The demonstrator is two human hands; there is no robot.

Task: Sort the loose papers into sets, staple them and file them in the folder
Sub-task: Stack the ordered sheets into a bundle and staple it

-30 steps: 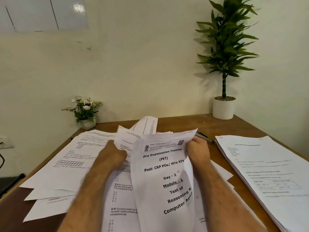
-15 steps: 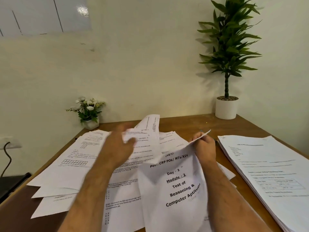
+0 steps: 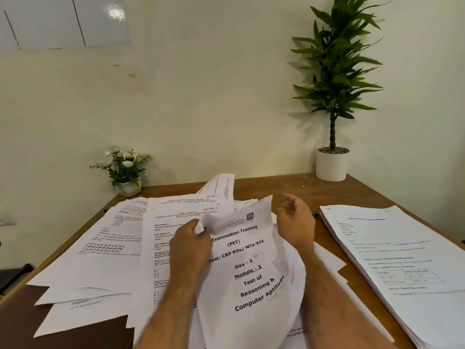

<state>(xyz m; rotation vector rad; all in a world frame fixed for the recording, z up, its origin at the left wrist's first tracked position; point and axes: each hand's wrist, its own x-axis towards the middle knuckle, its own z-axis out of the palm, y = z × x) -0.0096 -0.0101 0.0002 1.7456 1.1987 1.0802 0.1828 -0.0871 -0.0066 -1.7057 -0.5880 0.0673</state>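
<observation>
- Head view: my left hand [image 3: 192, 244] pinches the upper left corner of the cover sheet [image 3: 254, 273], thumb and fingers curled round the crumpled edge.
- The cover sheet is lifted off the pile and bowed, its print reading "Examination Training (PET)", "Day - 2", "Module - 2", "Test of Reasoning & Computer Aptitude".
- My right hand [image 3: 295, 222] hangs just beside the sheet's upper right edge, fingers loosely curled and blurred; it holds nothing that I can see.
- Something small and blue shows at the fingertips of that hand; I cannot tell what it is.
- The loose papers [image 3: 105, 248] lie fanned and overlapping across the left and middle of the tabletop [image 3: 284, 185], under and behind the cover sheet; one page curls up at the far side.
- A neat stack [image 3: 392, 268] lies on the right of the tabletop, apart from the loose pile, its near end running out of frame.
- A dark thin object peeks out between my right hand and the stack; too little shows to name it.
- A small flower pot [image 3: 124, 170] stands at the far left corner against the wall.
- A tall plant [image 3: 333, 84] in a white pot stands at the far right corner.
</observation>
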